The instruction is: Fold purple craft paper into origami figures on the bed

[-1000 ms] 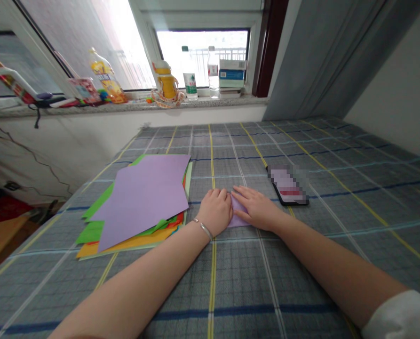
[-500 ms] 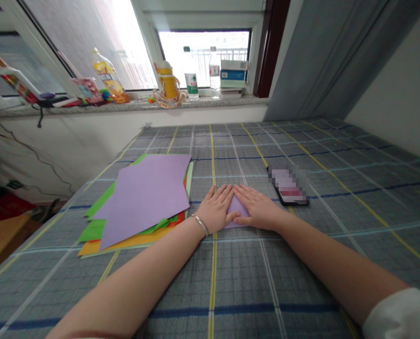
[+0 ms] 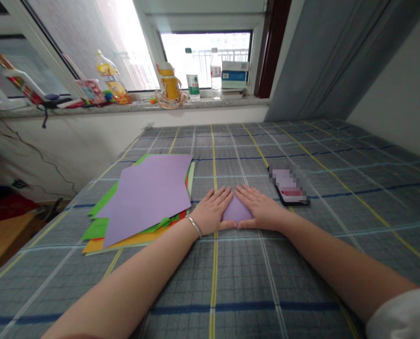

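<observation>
A small folded purple paper (image 3: 235, 211) lies on the grey checked cloth (image 3: 252, 278) in the middle. My left hand (image 3: 211, 210), with a thin bracelet at the wrist, lies flat on the paper's left side, fingers stretched out. My right hand (image 3: 261, 207) lies flat on its right side, fingers stretched out too. The fingertips of both hands almost meet above the paper, and the thumbs point toward each other below it. Only the triangle of paper between the hands shows.
A stack of coloured sheets (image 3: 142, 200), purple on top with green, orange and red below, lies left of my hands. A phone (image 3: 289, 184) lies to the right. Bottles (image 3: 192, 80) and boxes stand on the windowsill (image 3: 132, 107); a grey curtain (image 3: 329, 56) hangs at right.
My left hand has opened from curled fingers to flat. Both hands have slid apart, uncovering more of the purple paper between them.
</observation>
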`<state>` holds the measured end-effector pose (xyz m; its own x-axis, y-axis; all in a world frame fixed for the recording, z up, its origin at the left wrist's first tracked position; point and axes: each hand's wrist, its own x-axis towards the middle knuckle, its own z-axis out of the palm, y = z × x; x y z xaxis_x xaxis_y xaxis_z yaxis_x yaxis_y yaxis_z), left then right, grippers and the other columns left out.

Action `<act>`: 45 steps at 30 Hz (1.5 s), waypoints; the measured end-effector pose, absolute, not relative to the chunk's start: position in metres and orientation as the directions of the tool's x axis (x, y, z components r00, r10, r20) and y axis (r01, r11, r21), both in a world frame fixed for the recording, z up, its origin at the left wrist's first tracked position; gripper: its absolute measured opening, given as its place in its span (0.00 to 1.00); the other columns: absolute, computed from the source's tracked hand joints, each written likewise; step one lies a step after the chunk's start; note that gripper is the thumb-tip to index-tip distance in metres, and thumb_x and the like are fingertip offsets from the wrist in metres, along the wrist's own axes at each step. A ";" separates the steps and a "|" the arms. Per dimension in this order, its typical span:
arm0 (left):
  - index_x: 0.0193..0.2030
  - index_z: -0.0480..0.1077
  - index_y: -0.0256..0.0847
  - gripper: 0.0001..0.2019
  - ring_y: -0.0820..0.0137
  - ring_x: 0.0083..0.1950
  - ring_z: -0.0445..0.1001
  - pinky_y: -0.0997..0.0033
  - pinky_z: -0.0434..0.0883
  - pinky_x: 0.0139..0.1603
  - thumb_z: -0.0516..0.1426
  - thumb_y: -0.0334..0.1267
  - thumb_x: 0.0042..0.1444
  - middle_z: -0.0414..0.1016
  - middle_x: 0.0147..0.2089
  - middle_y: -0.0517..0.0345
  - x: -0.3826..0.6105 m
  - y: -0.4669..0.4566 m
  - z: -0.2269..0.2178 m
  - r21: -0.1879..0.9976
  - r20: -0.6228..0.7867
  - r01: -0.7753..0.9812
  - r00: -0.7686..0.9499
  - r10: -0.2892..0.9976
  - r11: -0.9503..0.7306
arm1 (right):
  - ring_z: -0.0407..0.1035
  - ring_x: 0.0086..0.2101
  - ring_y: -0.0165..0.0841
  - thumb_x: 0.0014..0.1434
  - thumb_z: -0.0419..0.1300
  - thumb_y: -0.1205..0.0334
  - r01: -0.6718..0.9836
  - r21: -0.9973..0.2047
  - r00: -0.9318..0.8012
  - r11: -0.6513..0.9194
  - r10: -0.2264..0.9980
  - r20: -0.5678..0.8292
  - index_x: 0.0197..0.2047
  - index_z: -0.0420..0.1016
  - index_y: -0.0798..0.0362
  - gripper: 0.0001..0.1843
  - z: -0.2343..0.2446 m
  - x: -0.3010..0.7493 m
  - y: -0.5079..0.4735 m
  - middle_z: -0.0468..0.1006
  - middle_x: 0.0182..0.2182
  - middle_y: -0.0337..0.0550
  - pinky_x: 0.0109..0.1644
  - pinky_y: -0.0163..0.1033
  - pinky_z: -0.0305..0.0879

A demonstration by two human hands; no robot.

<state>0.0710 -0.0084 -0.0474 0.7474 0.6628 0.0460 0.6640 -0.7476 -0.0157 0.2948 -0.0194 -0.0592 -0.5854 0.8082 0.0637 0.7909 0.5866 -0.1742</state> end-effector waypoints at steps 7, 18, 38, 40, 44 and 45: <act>0.70 0.50 0.31 0.38 0.59 0.72 0.49 0.53 0.48 0.70 0.46 0.59 0.63 0.48 0.72 0.42 0.067 -0.021 -0.048 -0.091 0.068 0.700 0.714 0.697 -0.708 | 0.40 0.67 0.43 0.62 0.49 0.40 0.801 -0.116 -0.581 0.587 0.809 0.088 0.70 0.49 0.59 0.42 -0.060 0.306 -0.033 0.47 0.69 0.54 0.69 0.50 0.43; 0.68 0.54 0.30 0.30 0.59 0.72 0.51 0.51 0.50 0.70 0.43 0.51 0.67 0.51 0.71 0.43 0.066 -0.038 -0.044 -0.157 0.073 0.791 0.606 0.792 -0.591 | 0.42 0.67 0.40 0.66 0.43 0.55 0.846 -0.058 -0.526 0.531 0.847 0.076 0.69 0.52 0.64 0.32 -0.059 0.314 -0.047 0.49 0.68 0.55 0.70 0.47 0.44; 0.52 0.70 0.28 0.15 0.54 0.60 0.69 0.51 0.66 0.61 0.52 0.33 0.62 0.70 0.58 0.36 0.074 -0.037 -0.041 -0.124 0.300 0.858 0.511 0.805 -0.498 | 0.53 0.64 0.46 0.64 0.51 0.57 0.862 -0.039 -0.490 0.505 0.851 0.190 0.65 0.63 0.60 0.29 -0.047 0.314 -0.054 0.60 0.64 0.58 0.66 0.51 0.54; 0.55 0.69 0.30 0.16 0.54 0.61 0.67 0.52 0.67 0.60 0.51 0.31 0.62 0.67 0.61 0.38 0.075 -0.035 -0.042 -0.121 0.323 0.820 0.566 0.759 -0.559 | 0.54 0.63 0.47 0.63 0.53 0.59 0.826 -0.050 -0.534 0.562 0.807 0.251 0.62 0.67 0.55 0.25 -0.046 0.314 -0.053 0.64 0.63 0.55 0.66 0.54 0.54; 0.59 0.66 0.38 0.17 0.60 0.64 0.65 0.57 0.67 0.62 0.50 0.31 0.64 0.66 0.64 0.49 0.074 -0.027 -0.047 -0.068 0.286 0.603 0.775 0.563 -0.795 | 0.62 0.59 0.45 0.61 0.54 0.67 0.731 -0.079 -0.627 0.677 0.713 0.313 0.59 0.70 0.52 0.23 -0.046 0.310 -0.051 0.70 0.58 0.51 0.64 0.54 0.56; 0.58 0.67 0.36 0.16 0.63 0.63 0.66 0.60 0.67 0.62 0.50 0.31 0.64 0.69 0.61 0.49 0.074 -0.025 -0.048 -0.034 0.281 0.548 0.808 0.518 -0.836 | 0.64 0.58 0.44 0.60 0.54 0.69 0.719 -0.094 -0.633 0.689 0.705 0.320 0.58 0.71 0.53 0.22 -0.046 0.309 -0.051 0.72 0.57 0.51 0.63 0.54 0.58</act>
<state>0.0741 -0.0249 -0.0483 0.8078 0.5182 0.2810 0.5480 -0.8358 -0.0343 0.3091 -0.0509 -0.0464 -0.6332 0.7048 0.3200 0.7190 0.6886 -0.0940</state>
